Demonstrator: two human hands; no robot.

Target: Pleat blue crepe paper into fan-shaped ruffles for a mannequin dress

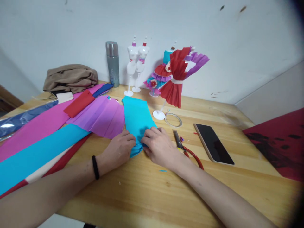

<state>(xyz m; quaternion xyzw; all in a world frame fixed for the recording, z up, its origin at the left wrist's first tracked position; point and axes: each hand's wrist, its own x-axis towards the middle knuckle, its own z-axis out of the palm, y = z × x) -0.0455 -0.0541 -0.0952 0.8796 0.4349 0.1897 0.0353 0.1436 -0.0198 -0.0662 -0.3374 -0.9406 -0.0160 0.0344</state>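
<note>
A sheet of turquoise crepe paper (137,114) lies on the wooden table, its near edge gathered into small folds. My left hand (120,147) has its fingers closed on the left side of that edge. On the right side, my right hand (155,144) pinches the same folds, with the fingertips partly hidden beneath the knuckles. Pleated purple crepe paper (106,117) lies beside the turquoise sheet on the left. Scissors with red handles (181,144) rest just right of my right hand, partly covered by the forearm.
Small white mannequins (131,60) stand at the back, one in a red paper dress (174,91). Nearby are a roll of tape (173,120), a phone (215,144) and a grey flask (112,65). Long crepe strips (42,155) and a brown cloth (71,77) occupy the left.
</note>
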